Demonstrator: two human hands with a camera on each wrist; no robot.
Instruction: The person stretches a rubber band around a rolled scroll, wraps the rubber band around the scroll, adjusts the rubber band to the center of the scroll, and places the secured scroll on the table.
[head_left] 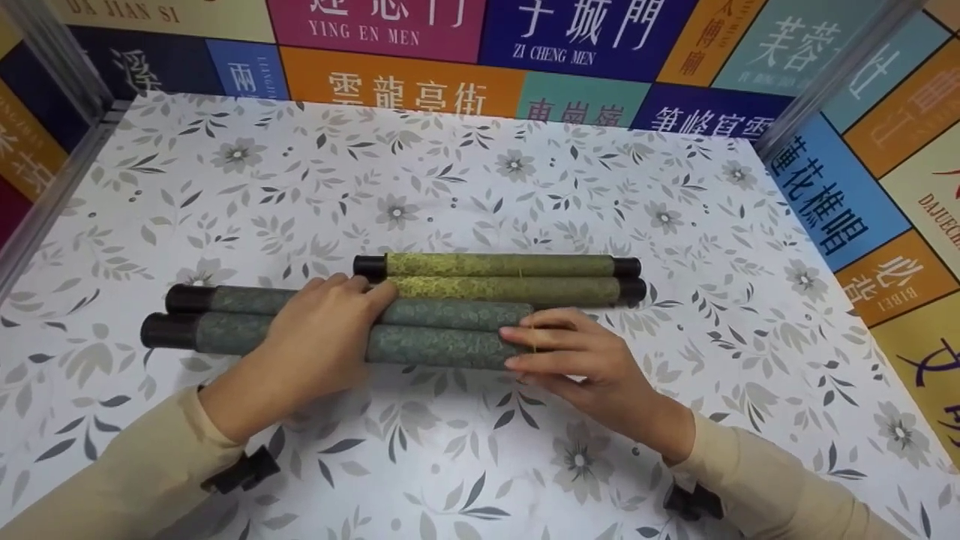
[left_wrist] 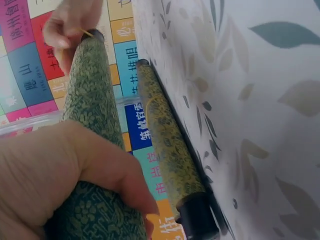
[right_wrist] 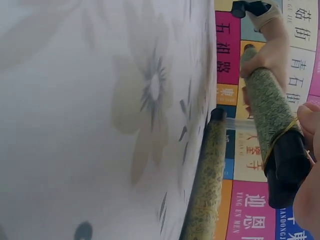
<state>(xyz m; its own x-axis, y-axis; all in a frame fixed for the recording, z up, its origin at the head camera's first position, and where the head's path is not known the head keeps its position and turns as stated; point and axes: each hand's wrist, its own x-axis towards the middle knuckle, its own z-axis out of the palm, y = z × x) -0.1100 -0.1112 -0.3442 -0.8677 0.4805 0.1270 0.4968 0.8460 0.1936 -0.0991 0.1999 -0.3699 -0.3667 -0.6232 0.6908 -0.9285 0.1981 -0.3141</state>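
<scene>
A green-brocade scroll (head_left: pixel 442 343), rolled as two side-by-side rolls with dark end knobs (head_left: pixel 171 331), is held raised above the table. My left hand (head_left: pixel 319 337) grips it left of its middle, thumb and fingers wrapped round the rolls. At its right end is my right hand (head_left: pixel 592 356), fingers spread along the edge. In the right wrist view a thin yellow rubber band (right_wrist: pixel 275 142) loops round that end beside the black knobs, and the right fingertips pinch it. Just behind lies a yellow-olive scroll (head_left: pixel 495 265), also a double roll with black knobs and a thin band.
A white table (head_left: pixel 450 450) with a grey floral print lies under everything. Colourful panels with Chinese lettering (head_left: pixel 409 90) stand along its back and right side. Metal posts (head_left: pixel 67 67) rise at the back corners.
</scene>
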